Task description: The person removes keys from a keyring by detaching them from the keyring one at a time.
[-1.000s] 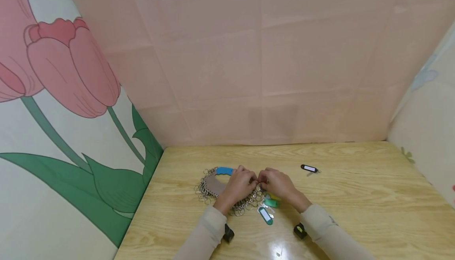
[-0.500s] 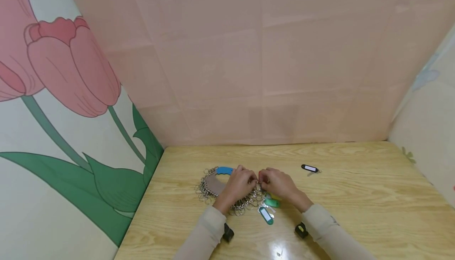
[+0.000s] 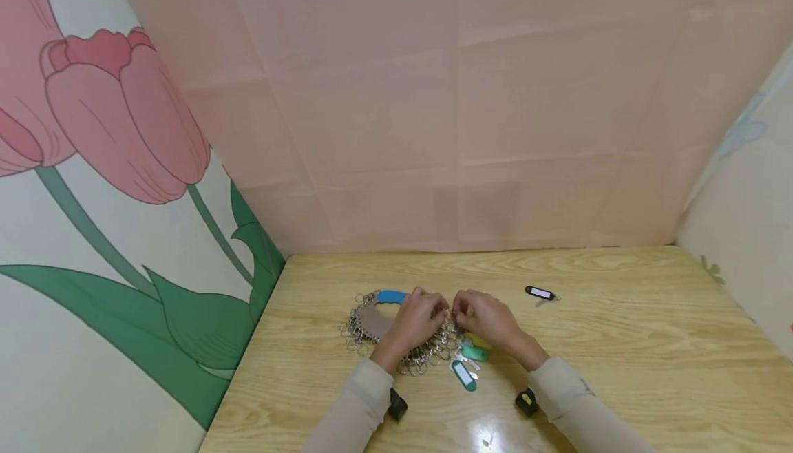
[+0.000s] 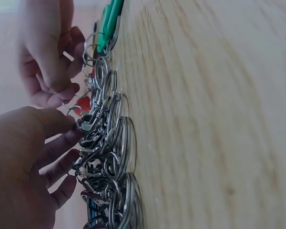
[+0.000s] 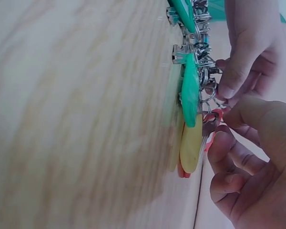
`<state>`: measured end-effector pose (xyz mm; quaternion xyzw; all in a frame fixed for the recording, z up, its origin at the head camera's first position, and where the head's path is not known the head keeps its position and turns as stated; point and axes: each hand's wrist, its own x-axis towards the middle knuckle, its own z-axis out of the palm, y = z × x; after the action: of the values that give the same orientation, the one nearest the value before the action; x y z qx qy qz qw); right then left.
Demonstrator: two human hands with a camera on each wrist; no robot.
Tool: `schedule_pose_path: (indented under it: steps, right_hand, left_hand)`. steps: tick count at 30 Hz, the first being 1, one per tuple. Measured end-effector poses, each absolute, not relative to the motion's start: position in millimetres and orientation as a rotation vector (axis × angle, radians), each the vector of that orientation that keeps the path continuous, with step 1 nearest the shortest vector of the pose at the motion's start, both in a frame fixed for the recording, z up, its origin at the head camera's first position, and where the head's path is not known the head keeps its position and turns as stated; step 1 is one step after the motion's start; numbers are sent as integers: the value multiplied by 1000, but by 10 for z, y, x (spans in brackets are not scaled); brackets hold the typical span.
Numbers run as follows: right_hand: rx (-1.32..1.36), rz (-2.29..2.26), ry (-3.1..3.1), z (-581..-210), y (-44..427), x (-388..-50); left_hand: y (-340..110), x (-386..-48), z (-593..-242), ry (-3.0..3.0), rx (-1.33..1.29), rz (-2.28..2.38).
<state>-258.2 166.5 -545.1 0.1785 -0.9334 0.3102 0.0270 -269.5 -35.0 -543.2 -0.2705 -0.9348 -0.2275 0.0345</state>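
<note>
My left hand pinches a small metal ring at the right end of a curved brown key holder fringed with snap hooks and rings. Facing it, my right hand pinches at a red key tag beside that ring; its fingers mostly cover the tag in the head view. In the left wrist view a ring spans the gap between both hands' fingertips. Beneath the right hand lie a yellow key tag and a green key tag. Another green-framed tag lies nearer.
A black key tag with a key lies apart at the back right of the wooden table. A blue piece sits at the holder's far end. Black wrist cameras hang under both sleeves.
My right hand has shifted slightly right, so more of the yellow tag shows and the red tag is more covered. The left hand and the holder stay almost in place.
</note>
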Motion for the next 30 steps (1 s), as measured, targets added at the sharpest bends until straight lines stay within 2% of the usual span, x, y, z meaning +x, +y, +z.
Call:
schedule_pose_path:
  steps: [14, 30]
  right_hand:
    - [499, 1095, -2840, -5448, 1660, -2590]
    - [427, 1188, -2840, -5448, 1629, -2585]
  left_hand:
    - [-378, -2714, -5450, -2843, -869, -835]
    - [-381, -2701, -5464, -2845, -885, -783]
